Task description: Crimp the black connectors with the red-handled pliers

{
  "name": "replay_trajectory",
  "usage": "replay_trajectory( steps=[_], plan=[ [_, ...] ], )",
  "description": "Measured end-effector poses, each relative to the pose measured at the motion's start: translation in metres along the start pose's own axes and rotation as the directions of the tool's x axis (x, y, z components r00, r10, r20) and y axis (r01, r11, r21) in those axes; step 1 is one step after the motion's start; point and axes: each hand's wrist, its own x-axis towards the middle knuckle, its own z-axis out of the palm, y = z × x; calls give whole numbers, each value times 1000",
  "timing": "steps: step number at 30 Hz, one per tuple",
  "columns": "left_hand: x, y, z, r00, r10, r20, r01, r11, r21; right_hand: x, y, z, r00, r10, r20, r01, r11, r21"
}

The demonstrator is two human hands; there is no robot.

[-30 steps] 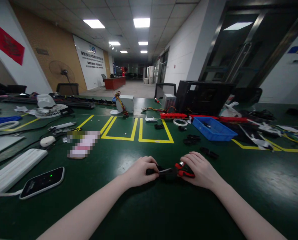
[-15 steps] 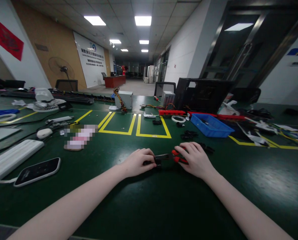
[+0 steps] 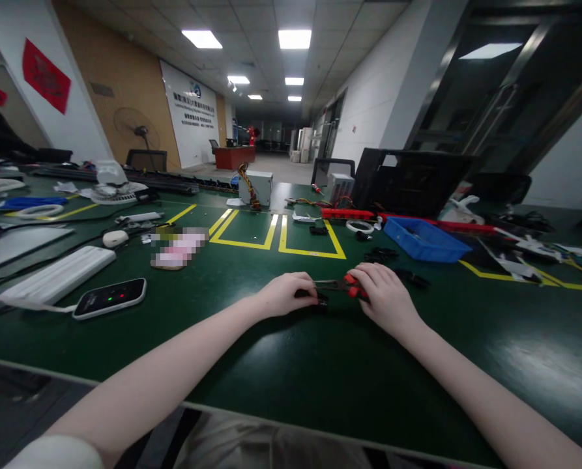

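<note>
My right hand [image 3: 383, 293] is closed around the red handles of a pair of pliers [image 3: 342, 285], whose metal jaws point left. The jaws reach to the fingertips of my left hand [image 3: 288, 294]. Pinched in that hand is a small black part [image 3: 321, 301], mostly covered by the fingers; its exact kind cannot be made out. Whether the jaws grip the part is too small to tell. Both hands are just over the green tabletop [image 3: 291, 365]. Beyond my right hand lie several black pieces [image 3: 381, 254].
A blue bin [image 3: 425, 241] stands at the right, with a large black case [image 3: 412, 182] behind it. At the left lie a phone-like device [image 3: 109, 298], a white power strip [image 3: 58, 277] and cables. A metal power supply box [image 3: 259, 189] sits behind yellow tape outlines [image 3: 242, 244].
The camera view has shifted, so the table's near edge and my lap now show. Both hands keep hold of the pliers and the black part. Lights now glow on the phone-like device.
</note>
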Motion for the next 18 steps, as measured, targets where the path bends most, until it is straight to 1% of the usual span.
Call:
replay_trajectory(
  steps=[7, 14, 18],
  plan=[
    [0, 1, 1, 999, -22, -23, 24, 998, 55, -1, -4, 0, 999, 34, 2, -34, 999, 17],
    [-1, -2, -6, 994, 71, 85, -75, 996, 50, -6, 6, -4, 999, 27, -21, -27, 1000, 16],
    [-1, -5, -6, 990, 101, 97, -107, 993, 59, -8, 11, -6, 1000, 10, -14, -10, 1000, 12]
  ],
)
